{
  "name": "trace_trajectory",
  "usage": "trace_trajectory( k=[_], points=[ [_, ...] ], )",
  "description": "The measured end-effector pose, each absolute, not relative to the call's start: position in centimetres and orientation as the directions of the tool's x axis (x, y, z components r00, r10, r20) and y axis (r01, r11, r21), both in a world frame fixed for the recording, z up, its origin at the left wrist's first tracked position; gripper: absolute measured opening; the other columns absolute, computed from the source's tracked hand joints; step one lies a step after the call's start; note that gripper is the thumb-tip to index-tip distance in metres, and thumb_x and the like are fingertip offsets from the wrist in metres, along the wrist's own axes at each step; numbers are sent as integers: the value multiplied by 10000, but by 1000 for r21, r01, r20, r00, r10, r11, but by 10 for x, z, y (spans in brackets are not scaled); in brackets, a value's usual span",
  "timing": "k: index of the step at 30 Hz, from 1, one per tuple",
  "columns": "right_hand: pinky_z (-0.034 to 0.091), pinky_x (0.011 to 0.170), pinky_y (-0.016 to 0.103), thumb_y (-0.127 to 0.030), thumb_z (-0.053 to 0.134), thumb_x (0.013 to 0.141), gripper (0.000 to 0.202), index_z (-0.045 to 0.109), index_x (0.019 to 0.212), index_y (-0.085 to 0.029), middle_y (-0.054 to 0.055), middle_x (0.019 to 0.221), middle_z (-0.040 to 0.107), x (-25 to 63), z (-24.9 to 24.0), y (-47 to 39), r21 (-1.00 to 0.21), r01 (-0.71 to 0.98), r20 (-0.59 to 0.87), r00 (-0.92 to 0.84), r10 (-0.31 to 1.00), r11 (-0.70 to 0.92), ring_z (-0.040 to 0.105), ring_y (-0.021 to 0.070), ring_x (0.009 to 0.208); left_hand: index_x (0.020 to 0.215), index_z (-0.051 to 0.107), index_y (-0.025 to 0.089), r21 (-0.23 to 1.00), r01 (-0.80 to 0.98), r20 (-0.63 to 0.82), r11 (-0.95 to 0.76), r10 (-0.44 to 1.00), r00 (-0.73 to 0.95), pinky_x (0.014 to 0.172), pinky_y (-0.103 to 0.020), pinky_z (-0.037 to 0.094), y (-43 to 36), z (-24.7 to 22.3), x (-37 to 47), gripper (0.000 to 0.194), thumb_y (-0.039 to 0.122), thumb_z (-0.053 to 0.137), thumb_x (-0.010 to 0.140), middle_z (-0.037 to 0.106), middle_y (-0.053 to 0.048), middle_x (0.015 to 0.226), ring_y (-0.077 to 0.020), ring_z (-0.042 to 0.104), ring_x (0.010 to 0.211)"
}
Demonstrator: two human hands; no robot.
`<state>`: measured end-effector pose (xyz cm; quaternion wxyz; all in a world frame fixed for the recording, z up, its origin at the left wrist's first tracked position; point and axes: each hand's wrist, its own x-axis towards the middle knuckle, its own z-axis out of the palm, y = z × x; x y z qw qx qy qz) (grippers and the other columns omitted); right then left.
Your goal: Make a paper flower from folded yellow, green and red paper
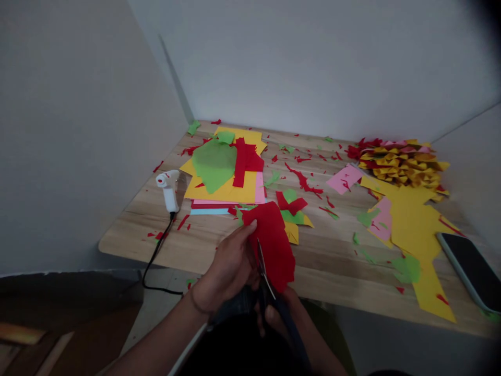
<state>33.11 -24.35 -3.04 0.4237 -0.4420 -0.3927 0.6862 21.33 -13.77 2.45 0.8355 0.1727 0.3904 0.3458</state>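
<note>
My left hand [230, 258] grips a red sheet of felt or paper [274, 245] by its left edge, thumb on top, above the table's front edge. Low in front of my body, my right hand [279, 313] is closed around the handles of a pair of scissors [266, 279]. The blades point away from me and lie against the left part of the red sheet. The right fingers are partly hidden under the sheet and in shadow. Just beyond the sheet are red and green cut pieces [291, 203].
A stack of coloured sheets [223, 195] lies at the back left, with a white glue gun [168, 190] and its black cord beside it. On the right are folded yellow paper pieces [403, 164], a yellow cut-out [415, 230] and a phone [472, 271]. Scraps litter the wooden table [329, 274].
</note>
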Motion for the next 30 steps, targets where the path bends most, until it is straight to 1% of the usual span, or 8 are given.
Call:
trace_trajectory(
  k=[3,5,7,12,18,22,27,30],
  points=[
    [405,444,235,-711,692,750,578,591,1019,-209,-43,634,536,332,-41,-243,-913,-176,-316,-262,912,-368,460,88,431,971,684,105,551,-413,-525,725,686,504,333,-261,262,-138,25,211,381,430,488,934,603,-49,537,-155,467,363],
    [396,418,243,-700,711,735,581,594,1041,-220,-53,622,526,334,-48,-247,-907,-129,-359,-255,898,-400,443,89,406,918,684,111,545,-399,-514,737,670,536,334,-264,291,-135,24,209,367,411,473,934,621,-64,550,-168,494,367],
    [410,426,261,-688,705,750,568,601,1073,-232,-45,633,530,338,-52,-252,-904,-104,-383,-230,895,-414,460,106,424,883,679,112,551,-409,-506,727,681,529,367,-263,350,-131,24,207,348,399,490,935,655,-82,590,-175,540,404],
    [468,517,287,-710,659,785,581,603,1110,-231,13,773,589,345,-50,-259,-908,-98,-376,-235,896,-407,540,134,542,897,674,97,593,-543,-527,594,797,295,565,-252,494,-122,24,210,153,246,661,863,718,-92,752,-156,631,577],
    [457,551,260,-747,602,807,618,593,1106,-206,7,789,560,342,-39,-249,-920,-122,-324,-302,897,-373,509,102,542,885,703,82,607,-536,-502,587,806,315,676,-284,533,-123,28,211,129,201,692,838,735,-112,824,-188,683,701],
    [488,621,279,-701,617,832,562,610,1097,-206,39,835,585,341,-33,-248,-933,-147,-278,-288,916,-329,558,139,653,873,710,82,615,-528,-489,586,808,327,658,-290,519,-126,29,209,192,251,751,792,736,-124,825,-215,691,735],
    [459,525,242,-713,693,758,614,620,1085,-198,14,788,594,342,-44,-244,-907,-201,-294,-324,899,-369,511,97,548,863,691,97,616,-494,-500,613,790,355,629,-282,490,-133,32,208,150,215,736,780,735,-128,872,-199,672,714],
    [443,486,217,-691,750,712,636,623,1077,-186,-10,721,601,343,-49,-240,-899,-198,-303,-364,881,-391,493,75,496,853,678,122,625,-436,-523,648,762,382,565,-267,455,-136,33,206,99,195,697,789,701,-84,724,-163,616,577]
  ],
)
